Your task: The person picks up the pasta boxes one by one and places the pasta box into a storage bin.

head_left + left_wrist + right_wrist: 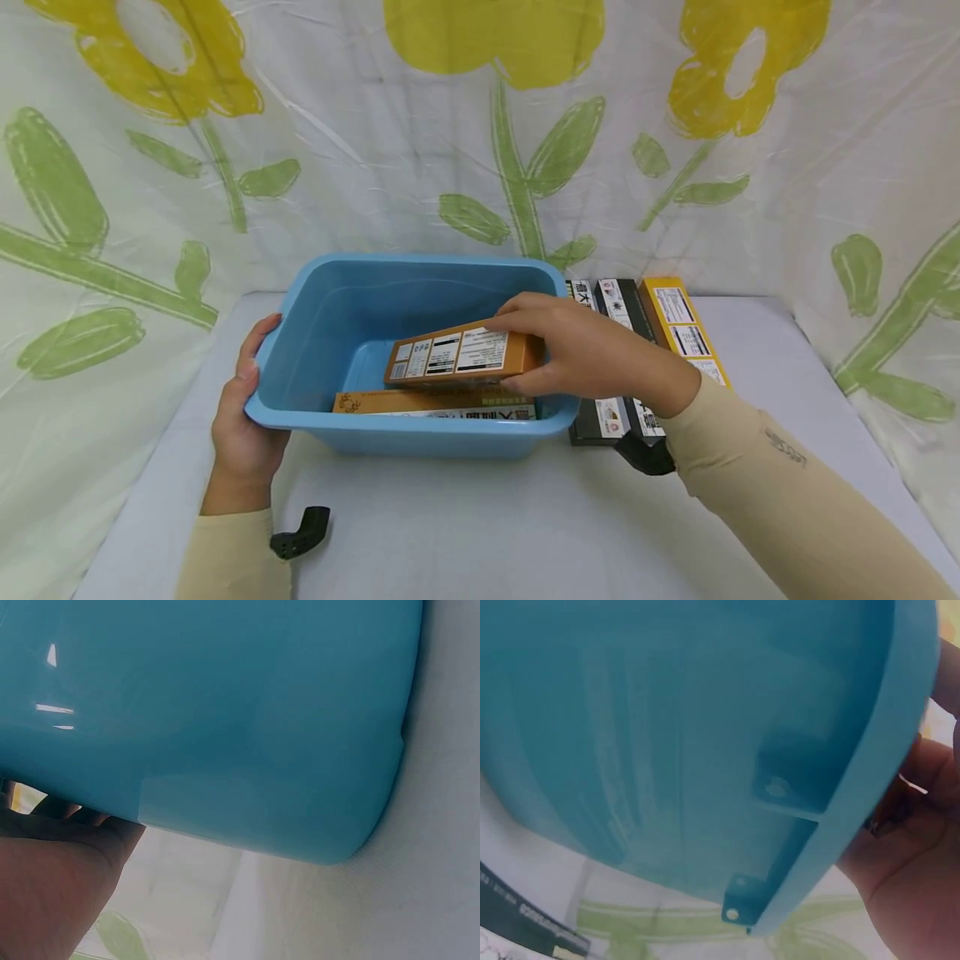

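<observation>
A blue plastic bin stands on the table. My left hand grips its left rim, with thumb and fingers about the edge. Inside the bin, my right hand holds the right end of an orange-brown box with white printed labels, thumb in front and fingers over the top. This box is tilted, its right end higher. Below it, along the bin's front wall, lies another brown box with a white strip. In the right wrist view the bin's outer wall hides most of what the hand holds.
To the right of the bin lie two black boxes with white labels, partly behind my right forearm, and a yellow-orange box. A white cloth covers the table. A flower-printed curtain hangs behind it.
</observation>
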Demonstrator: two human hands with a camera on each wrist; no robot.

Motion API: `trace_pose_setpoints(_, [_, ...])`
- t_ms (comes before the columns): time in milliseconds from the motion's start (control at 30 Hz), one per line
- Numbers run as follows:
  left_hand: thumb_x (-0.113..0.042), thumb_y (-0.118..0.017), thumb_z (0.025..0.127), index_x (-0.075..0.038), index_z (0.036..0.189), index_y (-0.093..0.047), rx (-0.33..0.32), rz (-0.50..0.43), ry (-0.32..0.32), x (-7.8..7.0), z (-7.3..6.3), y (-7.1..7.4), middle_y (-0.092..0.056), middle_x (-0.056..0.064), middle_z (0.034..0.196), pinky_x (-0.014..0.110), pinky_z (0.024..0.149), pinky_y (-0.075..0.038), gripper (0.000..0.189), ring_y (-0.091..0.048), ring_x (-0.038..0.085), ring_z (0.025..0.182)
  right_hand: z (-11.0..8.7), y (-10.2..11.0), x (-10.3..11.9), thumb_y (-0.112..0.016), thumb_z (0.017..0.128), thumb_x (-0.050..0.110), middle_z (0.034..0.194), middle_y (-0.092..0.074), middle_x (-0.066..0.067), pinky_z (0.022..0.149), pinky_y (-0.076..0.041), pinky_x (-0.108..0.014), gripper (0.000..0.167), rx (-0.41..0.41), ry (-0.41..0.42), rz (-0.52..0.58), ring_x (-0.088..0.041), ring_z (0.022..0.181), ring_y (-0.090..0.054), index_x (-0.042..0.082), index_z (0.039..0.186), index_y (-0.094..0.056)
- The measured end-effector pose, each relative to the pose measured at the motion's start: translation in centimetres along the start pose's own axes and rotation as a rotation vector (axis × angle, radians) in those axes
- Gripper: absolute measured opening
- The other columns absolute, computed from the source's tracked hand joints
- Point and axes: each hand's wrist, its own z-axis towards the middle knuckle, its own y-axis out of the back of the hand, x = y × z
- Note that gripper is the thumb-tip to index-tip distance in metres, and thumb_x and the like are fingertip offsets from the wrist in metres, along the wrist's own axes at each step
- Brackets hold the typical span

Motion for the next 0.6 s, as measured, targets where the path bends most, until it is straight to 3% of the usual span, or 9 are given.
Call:
trace_pose_setpoints(367, [-0.043,-0.031,0.106,-0.031,0.168,-0.04,-0.012,-0.023,-0.002,-0.1,0.0,-0.2,-0.031,0.005,0.171,0.057,0.107,-0.031,0.064,-0.034,0.034,0.149,1.5,-0.3,-0.3,-0.085,0.097,0.032,0.141,-0.062,-0.008,0.082,-0.057,-0.036,0.062,0.034,-0.036,0.011,-0.022,0.11,-0.06,0.007,0.15,-0.065])
trace_pose_setpoints(600, [-0.043,-0.031,0.106,-0.031,0.168,-0.04,-0.019,-0.014,0.006,-0.1,0.0,-0.2,-0.031,0.005,0.171,0.057,0.108,-0.032,0.064,-0.034,0.035,0.149,2.8,-0.3,-0.4,-0.085,0.097,0.031,0.138,-0.063,-0.008,0.08,-0.055,-0.038,0.063,0.059,-0.054,0.0,-0.022,0.106,-0.059,0.006,0.151,-0.064])
